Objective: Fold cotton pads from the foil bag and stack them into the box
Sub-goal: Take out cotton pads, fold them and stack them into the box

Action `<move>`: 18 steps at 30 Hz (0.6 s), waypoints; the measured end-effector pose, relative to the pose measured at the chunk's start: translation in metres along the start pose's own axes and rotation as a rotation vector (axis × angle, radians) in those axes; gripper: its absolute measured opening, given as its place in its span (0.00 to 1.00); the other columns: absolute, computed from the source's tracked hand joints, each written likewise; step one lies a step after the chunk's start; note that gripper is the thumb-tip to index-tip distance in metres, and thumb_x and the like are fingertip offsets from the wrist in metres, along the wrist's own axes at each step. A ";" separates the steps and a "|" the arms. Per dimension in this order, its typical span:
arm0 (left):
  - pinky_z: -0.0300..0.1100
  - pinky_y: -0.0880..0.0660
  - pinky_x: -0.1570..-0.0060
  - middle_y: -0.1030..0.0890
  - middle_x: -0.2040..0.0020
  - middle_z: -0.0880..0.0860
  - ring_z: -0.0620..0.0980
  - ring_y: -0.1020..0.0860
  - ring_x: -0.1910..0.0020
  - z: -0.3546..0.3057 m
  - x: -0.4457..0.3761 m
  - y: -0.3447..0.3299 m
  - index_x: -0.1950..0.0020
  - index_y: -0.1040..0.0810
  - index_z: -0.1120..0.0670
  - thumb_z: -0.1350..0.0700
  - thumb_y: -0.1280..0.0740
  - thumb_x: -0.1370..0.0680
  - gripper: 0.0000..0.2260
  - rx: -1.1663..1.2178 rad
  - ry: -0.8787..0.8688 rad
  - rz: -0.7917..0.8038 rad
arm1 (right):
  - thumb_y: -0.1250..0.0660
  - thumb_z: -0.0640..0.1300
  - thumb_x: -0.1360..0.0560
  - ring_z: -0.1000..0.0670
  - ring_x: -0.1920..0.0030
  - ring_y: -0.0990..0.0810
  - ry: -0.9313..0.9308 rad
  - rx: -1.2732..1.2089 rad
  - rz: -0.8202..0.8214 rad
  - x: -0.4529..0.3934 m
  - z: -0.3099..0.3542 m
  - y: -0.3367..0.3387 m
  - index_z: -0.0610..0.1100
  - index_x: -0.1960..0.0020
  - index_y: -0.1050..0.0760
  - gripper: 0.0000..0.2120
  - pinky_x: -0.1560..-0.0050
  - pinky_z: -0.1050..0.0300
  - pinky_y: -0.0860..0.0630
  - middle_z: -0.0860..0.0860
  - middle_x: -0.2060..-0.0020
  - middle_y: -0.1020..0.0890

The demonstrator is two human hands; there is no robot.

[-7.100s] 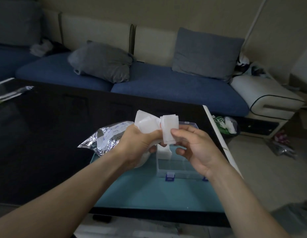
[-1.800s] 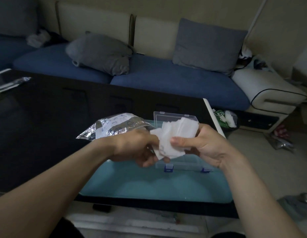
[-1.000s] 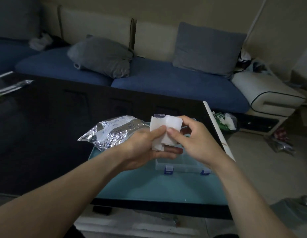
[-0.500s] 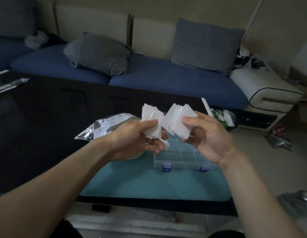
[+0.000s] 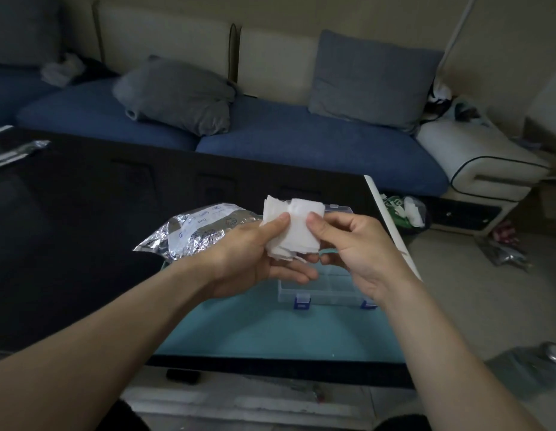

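Both hands, left (image 5: 255, 259) and right (image 5: 357, 253), are now pinching one bunch of white cotton pads (image 5: 294, 230) rejoined from two fans, above the clear plastic box (image 5: 326, 293) on the worktop; folding is resuming.

We lose most of box (image 5: 328, 286) behind both hands; foil bag (image 5: 198, 230) print too small to read; pad count in cotton pads (image 5: 297, 232) bundle perhaps several, unclear.

single head-worn view, facing forward and down, close over the table (image 5: 68, 244) (sofa (image 5: 301, 144) beyond)
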State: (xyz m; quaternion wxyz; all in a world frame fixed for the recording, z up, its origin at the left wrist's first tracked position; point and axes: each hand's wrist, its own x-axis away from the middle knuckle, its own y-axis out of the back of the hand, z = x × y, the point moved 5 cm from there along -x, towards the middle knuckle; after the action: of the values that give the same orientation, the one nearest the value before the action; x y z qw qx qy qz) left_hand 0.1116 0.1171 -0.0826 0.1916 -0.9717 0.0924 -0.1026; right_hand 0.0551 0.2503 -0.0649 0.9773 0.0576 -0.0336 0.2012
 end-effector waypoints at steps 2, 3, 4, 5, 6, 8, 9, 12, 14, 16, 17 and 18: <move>0.46 0.18 0.60 0.18 0.55 0.64 0.60 0.18 0.61 -0.003 0.001 0.003 0.45 0.23 0.66 0.49 0.46 0.16 0.21 0.007 -0.029 -0.021 | 0.28 0.46 0.23 0.54 0.64 0.19 -0.026 -0.024 -0.023 -0.003 0.000 0.006 0.44 0.52 0.16 0.05 0.66 0.60 0.25 0.50 0.62 0.15; 0.46 0.18 0.62 0.18 0.56 0.63 0.59 0.18 0.63 -0.005 0.001 0.005 0.46 0.23 0.65 0.50 0.46 0.16 0.20 -0.001 -0.046 -0.038 | 0.27 0.44 0.24 0.55 0.65 0.20 -0.040 -0.060 -0.037 -0.004 0.000 0.009 0.45 0.51 0.17 0.04 0.67 0.61 0.26 0.51 0.62 0.16; 0.45 0.19 0.64 0.19 0.57 0.62 0.58 0.19 0.64 -0.006 0.000 0.006 0.47 0.23 0.64 0.51 0.46 0.16 0.19 -0.011 -0.060 -0.059 | 0.27 0.43 0.25 0.56 0.66 0.21 -0.059 -0.132 -0.036 -0.005 0.000 0.011 0.45 0.52 0.18 0.03 0.68 0.61 0.27 0.51 0.63 0.17; 0.45 0.19 0.65 0.19 0.57 0.62 0.58 0.19 0.65 -0.007 0.000 0.008 0.47 0.24 0.64 0.51 0.46 0.15 0.18 -0.014 -0.066 -0.080 | 0.26 0.42 0.27 0.56 0.68 0.22 -0.074 -0.225 -0.015 -0.005 0.000 0.012 0.44 0.53 0.19 0.04 0.70 0.62 0.28 0.50 0.64 0.18; 0.45 0.19 0.65 0.19 0.57 0.62 0.58 0.19 0.65 -0.007 -0.001 0.008 0.47 0.24 0.65 0.51 0.46 0.15 0.19 -0.009 -0.060 -0.095 | 0.26 0.43 0.29 0.55 0.69 0.24 -0.078 -0.306 0.021 -0.005 0.002 0.012 0.44 0.53 0.20 0.06 0.71 0.63 0.29 0.50 0.65 0.19; 0.45 0.19 0.63 0.19 0.56 0.63 0.58 0.19 0.64 -0.005 -0.002 0.009 0.45 0.24 0.65 0.48 0.48 0.15 0.22 0.006 -0.017 -0.071 | 0.26 0.44 0.32 0.55 0.70 0.25 -0.047 -0.310 0.101 -0.003 0.006 0.010 0.43 0.53 0.20 0.10 0.72 0.63 0.30 0.50 0.66 0.19; 0.45 0.19 0.61 0.19 0.54 0.64 0.58 0.19 0.62 -0.004 -0.001 0.007 0.42 0.23 0.65 0.46 0.48 0.16 0.24 0.009 0.010 -0.012 | 0.25 0.45 0.33 0.55 0.70 0.25 -0.024 -0.251 0.133 -0.001 0.007 0.008 0.43 0.52 0.19 0.11 0.71 0.63 0.30 0.50 0.66 0.19; 0.47 0.20 0.54 0.21 0.49 0.66 0.62 0.19 0.56 -0.003 0.002 -0.003 0.30 0.26 0.58 0.37 0.48 0.19 0.30 -0.001 0.054 0.212 | 0.23 0.48 0.33 0.54 0.72 0.24 0.043 -0.022 0.096 0.002 0.006 -0.003 0.42 0.50 0.19 0.15 0.69 0.62 0.29 0.51 0.69 0.17; 0.47 0.20 0.54 0.22 0.51 0.65 0.61 0.20 0.57 -0.001 0.001 -0.006 0.29 0.26 0.57 0.36 0.48 0.20 0.31 -0.012 0.056 0.223 | 0.21 0.50 0.32 0.55 0.70 0.21 0.106 0.183 -0.013 0.002 0.007 -0.006 0.43 0.50 0.19 0.15 0.66 0.61 0.25 0.50 0.68 0.16; 0.47 0.21 0.58 0.22 0.54 0.63 0.60 0.21 0.60 0.000 0.000 -0.004 0.34 0.26 0.64 0.36 0.48 0.20 0.33 0.023 0.057 0.189 | 0.21 0.52 0.32 0.57 0.64 0.20 0.161 0.359 -0.094 0.000 0.009 -0.007 0.47 0.48 0.20 0.17 0.59 0.61 0.24 0.51 0.63 0.16; 0.46 0.21 0.60 0.22 0.56 0.62 0.59 0.21 0.62 0.000 -0.001 -0.003 0.39 0.26 0.65 0.36 0.48 0.20 0.33 0.032 0.052 0.177 | 0.20 0.52 0.32 0.58 0.62 0.21 0.186 0.413 -0.118 0.000 0.010 -0.007 0.49 0.44 0.20 0.19 0.57 0.63 0.25 0.53 0.59 0.17; 0.45 0.22 0.62 0.22 0.58 0.61 0.58 0.21 0.63 -0.002 0.000 -0.003 0.42 0.27 0.63 0.36 0.48 0.20 0.30 0.028 0.050 0.168 | 0.20 0.51 0.32 0.58 0.58 0.22 0.222 0.444 -0.121 0.000 0.013 -0.007 0.52 0.40 0.22 0.22 0.56 0.64 0.26 0.54 0.54 0.19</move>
State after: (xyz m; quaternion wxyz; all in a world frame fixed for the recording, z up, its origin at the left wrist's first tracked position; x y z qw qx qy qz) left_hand 0.1113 0.1193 -0.0802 0.2106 -0.9550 0.1767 -0.1116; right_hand 0.0573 0.2427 -0.0524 0.9486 0.2504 0.1222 0.1501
